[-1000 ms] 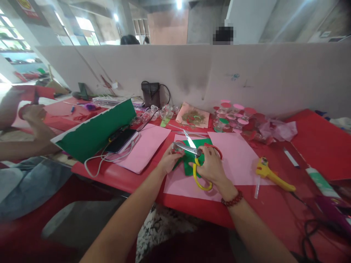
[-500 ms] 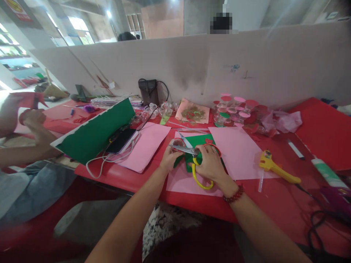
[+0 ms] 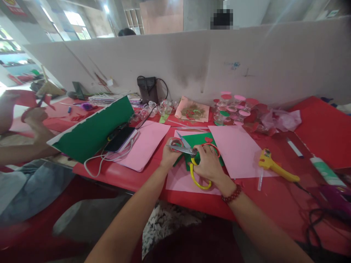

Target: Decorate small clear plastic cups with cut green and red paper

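In the middle of the table, my right hand is closed round a pair of scissors with yellow and red handles. The blades stand apart, one of them pointing left to my left hand. My left fingers pinch a small round piece with a red edge, which looks clear inside; its exact kind is too small to tell. Green paper lies under the hands, with small red cut bits on it. Pink paper lies beneath the green.
At right lie a yellow glue gun, a marker and a green-white tube. Clear cups with coloured discs are at the back. A phone with cable sits at left, before green card. A co-worker's hand holds scissors.
The whole view has shifted slightly. My hands and the scissors keep nearly the same pose. At far left, the co-worker's hands and red paper have moved a little.
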Tool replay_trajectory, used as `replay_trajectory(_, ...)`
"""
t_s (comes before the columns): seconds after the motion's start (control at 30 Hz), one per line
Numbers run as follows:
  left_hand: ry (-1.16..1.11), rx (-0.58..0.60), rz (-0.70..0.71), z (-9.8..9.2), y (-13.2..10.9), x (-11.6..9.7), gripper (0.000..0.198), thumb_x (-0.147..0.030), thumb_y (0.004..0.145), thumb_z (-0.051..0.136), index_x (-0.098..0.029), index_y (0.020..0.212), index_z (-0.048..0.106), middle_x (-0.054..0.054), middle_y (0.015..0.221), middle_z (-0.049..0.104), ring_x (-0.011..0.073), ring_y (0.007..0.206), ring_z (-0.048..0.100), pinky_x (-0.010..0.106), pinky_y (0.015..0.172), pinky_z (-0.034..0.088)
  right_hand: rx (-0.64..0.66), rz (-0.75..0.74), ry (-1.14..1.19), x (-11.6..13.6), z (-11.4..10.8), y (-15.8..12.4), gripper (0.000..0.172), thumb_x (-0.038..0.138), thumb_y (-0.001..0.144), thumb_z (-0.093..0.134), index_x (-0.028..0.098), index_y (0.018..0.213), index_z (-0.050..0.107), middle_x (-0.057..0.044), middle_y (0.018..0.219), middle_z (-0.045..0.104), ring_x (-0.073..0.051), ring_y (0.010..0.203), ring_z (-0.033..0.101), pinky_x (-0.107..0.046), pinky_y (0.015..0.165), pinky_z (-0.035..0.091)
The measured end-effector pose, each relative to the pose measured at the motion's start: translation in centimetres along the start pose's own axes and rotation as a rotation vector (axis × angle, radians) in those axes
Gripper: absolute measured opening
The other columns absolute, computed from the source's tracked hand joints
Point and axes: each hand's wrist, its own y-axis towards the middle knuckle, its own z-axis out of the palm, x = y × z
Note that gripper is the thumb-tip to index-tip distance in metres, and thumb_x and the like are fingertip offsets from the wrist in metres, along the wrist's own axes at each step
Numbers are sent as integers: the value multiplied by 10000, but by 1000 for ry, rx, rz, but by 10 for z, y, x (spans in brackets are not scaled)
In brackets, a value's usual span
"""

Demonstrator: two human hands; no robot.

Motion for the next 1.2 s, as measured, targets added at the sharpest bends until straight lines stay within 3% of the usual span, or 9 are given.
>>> replay_trajectory(0.3, 52, 4, 26, -1, 0, -2, 195, -111, 540, 753, -179, 658, 613, -20, 658, 585, 129, 646, 511, 259, 649, 403, 19, 2, 76, 2, 2, -1, 458, 329, 720, 684, 212, 1146, 565, -110, 1054, 577, -300, 1047, 514, -388, 907, 410)
replay_trajectory(0.73, 66, 32, 133, -3, -2, 2, 136, -132, 565, 657, -169, 685, 602, -20, 670, 592, 118, 633, 528, 244, 617, 432, 22, -50, 86, -5, 2, 3, 479, 276, 717, 669, 211, 1187, 607, -103, 1038, 551, -278, 1025, 531, -370, 890, 436)
replay_trajectory(1.2, 204, -132, 202, -5, -2, 12, 227, -198, 584, 670, -191, 787, 567, -25, 706, 623, 107, 596, 559, 233, 582, 471, -11, 9, 161, 2, 0, 1, 544, 414, 735, 730, 295, 1255, 626, -74, 1068, 613, -235, 934, 612, -332, 821, 492)
